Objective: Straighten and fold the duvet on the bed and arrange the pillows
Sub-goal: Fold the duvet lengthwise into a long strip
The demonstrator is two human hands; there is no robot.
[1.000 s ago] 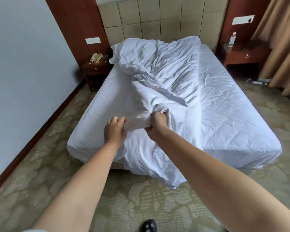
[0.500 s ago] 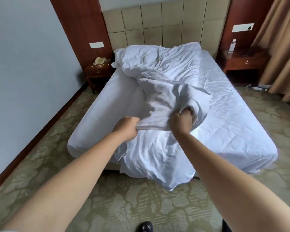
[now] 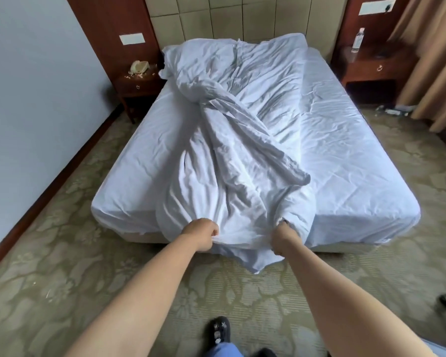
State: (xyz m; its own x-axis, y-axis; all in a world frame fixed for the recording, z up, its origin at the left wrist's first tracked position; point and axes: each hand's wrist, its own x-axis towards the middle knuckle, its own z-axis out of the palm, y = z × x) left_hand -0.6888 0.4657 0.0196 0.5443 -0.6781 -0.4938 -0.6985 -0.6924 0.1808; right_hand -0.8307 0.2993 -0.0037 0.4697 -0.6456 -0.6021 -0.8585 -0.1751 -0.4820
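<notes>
Now drawn down over the foot edge of the bed [image 3: 358, 207], where half a second ago lifted in a billowing hump above the mattress: the white duvet [image 3: 232, 161], its near hem hanging off the foot edge toward the carpet [image 3: 62, 266]. Gripped at that hem by both hands, set wider apart than before: left hand [image 3: 202, 234] with fingers curled round a bunch of cloth, right hand [image 3: 283, 237] likewise closed on a fold, knuckles up. Still twisted, though; a rope-like ridge running from the head-left corner diagonally toward the foot, the rest rumpled along the middle, the right side of the fitted sheet left bare. Probably a shake-out stroke just landed, meaning length gained but width not yet spread; straightening only begun, folding not started. No pillows plainly told apart from the white heap at the headboard [image 3: 242, 19] edge; possibly buried there, cannot tell. Around the bed: a dark wood nightstand [image 3: 137, 86] at the head-left corner carrying a cream telephone [image 3: 139, 67] and scattered crumbs, another nightstand [image 3: 371, 65] at the head-right corner with a water bottle [image 3: 358, 43], tan curtains [image 3: 433, 60] at far right, litter on the floor below them, a pale wall along the left, a dark shoe [image 3: 219, 331] at the bottom.
</notes>
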